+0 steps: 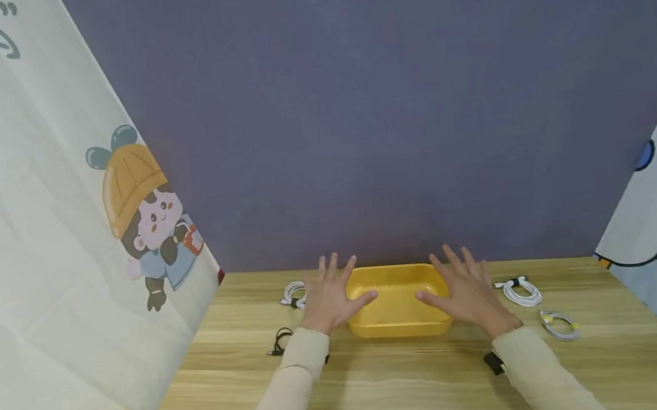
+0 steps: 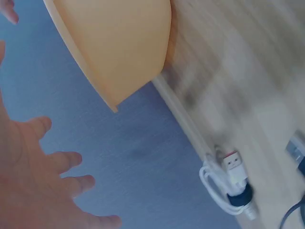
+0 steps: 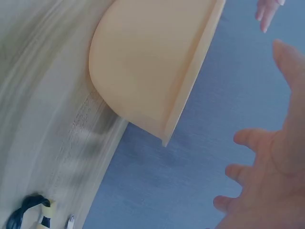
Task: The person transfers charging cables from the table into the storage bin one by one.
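A yellow plastic bin (image 1: pixel 402 329) with rounded corners sits on the wooden table near its back edge. My left hand (image 1: pixel 331 300), fingers spread, is raised by the bin's left end. On the opposite end my right hand (image 1: pixel 467 292) has its fingers spread too, and both thumbs point inward. In the wrist views, the left hand (image 2: pixel 43 176) and right hand (image 3: pixel 271 167) are apart from the bin and hold nothing. A coiled white cable (image 1: pixel 294 293) lies beyond the left wrist, partly hidden, with a black cable (image 1: pixel 281 340) nearer.
On the right lie a coiled white cable (image 1: pixel 523 293) and a pale cable with yellow ends (image 1: pixel 560 326). A small black item (image 1: pixel 493 363) is partly hidden beside the right sleeve. A dark grey partition (image 1: pixel 392 125) stands behind the table, with printed white sheets (image 1: pixel 21 197) at the sides.
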### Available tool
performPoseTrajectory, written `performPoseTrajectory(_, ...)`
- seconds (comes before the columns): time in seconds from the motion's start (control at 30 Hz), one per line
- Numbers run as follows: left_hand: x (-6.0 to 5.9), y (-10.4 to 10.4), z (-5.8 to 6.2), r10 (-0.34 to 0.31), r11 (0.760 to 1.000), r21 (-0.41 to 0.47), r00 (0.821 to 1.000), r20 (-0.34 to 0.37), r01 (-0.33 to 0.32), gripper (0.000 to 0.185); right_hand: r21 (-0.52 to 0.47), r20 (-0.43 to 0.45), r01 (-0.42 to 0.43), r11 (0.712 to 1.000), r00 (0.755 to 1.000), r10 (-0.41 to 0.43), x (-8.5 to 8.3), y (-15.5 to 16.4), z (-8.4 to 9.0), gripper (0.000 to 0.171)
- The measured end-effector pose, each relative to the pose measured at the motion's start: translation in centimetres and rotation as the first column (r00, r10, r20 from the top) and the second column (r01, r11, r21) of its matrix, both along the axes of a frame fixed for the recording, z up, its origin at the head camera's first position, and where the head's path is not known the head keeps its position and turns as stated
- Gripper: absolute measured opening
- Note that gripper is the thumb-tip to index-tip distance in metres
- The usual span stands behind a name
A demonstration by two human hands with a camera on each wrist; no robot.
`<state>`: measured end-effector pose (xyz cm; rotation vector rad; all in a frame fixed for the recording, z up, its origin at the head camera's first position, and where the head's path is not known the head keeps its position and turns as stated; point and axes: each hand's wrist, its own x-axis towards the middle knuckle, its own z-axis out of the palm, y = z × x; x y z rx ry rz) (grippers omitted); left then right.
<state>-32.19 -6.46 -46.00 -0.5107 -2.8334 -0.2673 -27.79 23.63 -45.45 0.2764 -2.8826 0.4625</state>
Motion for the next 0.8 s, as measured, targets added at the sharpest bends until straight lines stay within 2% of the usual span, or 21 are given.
performPoseTrajectory(0.13,0.4,-0.3,-0.4,-0.007,0.997,0.072,1.000,0.013,0.006,0.090,-0.029,-0.024,-0.008,1.000,1.000,0.008,1.0,0.3,-0.1,0.094)
performPoseTrajectory(0.23,0.9,-0.4,-0.6,-0.014,0.987,0.162,1.000,0.016,0.011,0.083,-0.063,-0.050,-0.025,0.998,0.999,0.021,1.8,0.7,-0.2,0.086)
performPoseTrajectory(0.37,1.4,-0.7,-1.3,-0.024,0.946,0.325,1.000,0.000,0.023,0.067,-0.129,-0.095,-0.050,0.990,0.995,0.038,3.0,1.3,-0.7,0.070)
performPoseTrajectory(0.43,1.6,-0.9,-1.9,-0.021,0.916,0.402,1.000,0.004,0.017,0.063,-0.175,-0.117,-0.059,0.983,0.992,0.039,3.6,1.7,-1.1,0.060)
performPoseTrajectory(0.5,1.8,-1.1,-2.6,-0.022,0.875,0.485,0.999,0.038,0.001,0.061,-0.211,-0.146,-0.062,0.976,0.989,0.031,4.2,2.2,-1.5,0.050)
performPoseTrajectory(0.63,2.1,-1.2,-3.8,-0.069,0.759,0.649,0.987,0.148,-0.045,0.062,-0.244,-0.193,-0.043,0.969,0.981,-0.005,5.1,3.1,-2.4,0.038)
performPoseTrajectory(0.7,2.2,-1.3,-4.3,-0.093,0.711,0.700,0.979,0.184,-0.064,0.059,-0.256,-0.200,-0.025,0.966,0.979,-0.027,5.4,3.5,-2.8,0.035)
performPoseTrajectory(0.77,2.4,-1.4,-4.7,-0.111,0.678,0.731,0.972,0.205,-0.077,0.056,-0.268,-0.181,-0.002,0.963,0.982,-0.049,5.8,3.9,-3.1,0.035)
performPoseTrajectory(0.8,2.4,-1.4,-4.9,-0.112,0.670,0.738,0.971,0.210,-0.083,0.055,-0.279,-0.165,0.013,0.960,0.984,-0.061,6.0,4.0,-3.3,0.036)
